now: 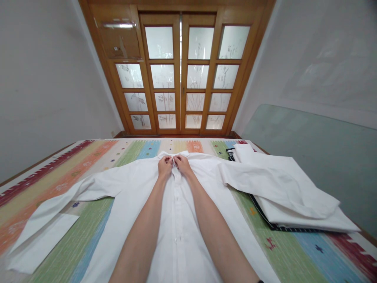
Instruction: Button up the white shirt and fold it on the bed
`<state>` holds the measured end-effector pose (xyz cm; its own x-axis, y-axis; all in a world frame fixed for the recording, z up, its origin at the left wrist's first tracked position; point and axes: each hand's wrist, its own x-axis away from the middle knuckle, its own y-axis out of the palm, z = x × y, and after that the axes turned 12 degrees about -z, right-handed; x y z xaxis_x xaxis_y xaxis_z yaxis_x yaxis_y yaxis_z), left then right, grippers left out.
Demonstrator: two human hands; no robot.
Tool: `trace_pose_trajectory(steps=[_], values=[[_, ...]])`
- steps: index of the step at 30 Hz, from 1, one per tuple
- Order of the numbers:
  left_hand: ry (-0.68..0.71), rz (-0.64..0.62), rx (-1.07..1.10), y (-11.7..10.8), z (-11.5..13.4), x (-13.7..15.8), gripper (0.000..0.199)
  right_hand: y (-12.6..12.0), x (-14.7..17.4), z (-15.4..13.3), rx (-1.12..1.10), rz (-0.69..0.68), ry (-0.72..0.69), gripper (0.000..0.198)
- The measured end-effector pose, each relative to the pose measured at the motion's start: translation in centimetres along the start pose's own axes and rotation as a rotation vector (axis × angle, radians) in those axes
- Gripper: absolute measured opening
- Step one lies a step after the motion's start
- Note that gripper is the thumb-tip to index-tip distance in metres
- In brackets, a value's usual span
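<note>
Both hands meet at the far end of the white shirt (176,220), which lies spread face up on the striped bed cover (88,236) with its sleeves flung out left and right. My left hand (165,166) and right hand (183,164) are closed in a pinch on the placket just below the collar (173,154), fingertips nearly touching. To fasten this top button well, I judge I should hold the two edges flat and level and keep the cloth taut. A folded stack of white garments (294,196) lies to the right.
</note>
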<state>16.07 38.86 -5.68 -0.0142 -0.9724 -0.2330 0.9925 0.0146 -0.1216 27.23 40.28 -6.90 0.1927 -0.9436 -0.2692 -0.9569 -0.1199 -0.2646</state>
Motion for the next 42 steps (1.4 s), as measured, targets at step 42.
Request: trace_pose_trajectory(steps=[42], values=[[0.138,0.143,-0.067,0.2,-0.2,0.0,0.022,0.6,0.7,-1.2,0.096,0.128,-0.067,0.015]])
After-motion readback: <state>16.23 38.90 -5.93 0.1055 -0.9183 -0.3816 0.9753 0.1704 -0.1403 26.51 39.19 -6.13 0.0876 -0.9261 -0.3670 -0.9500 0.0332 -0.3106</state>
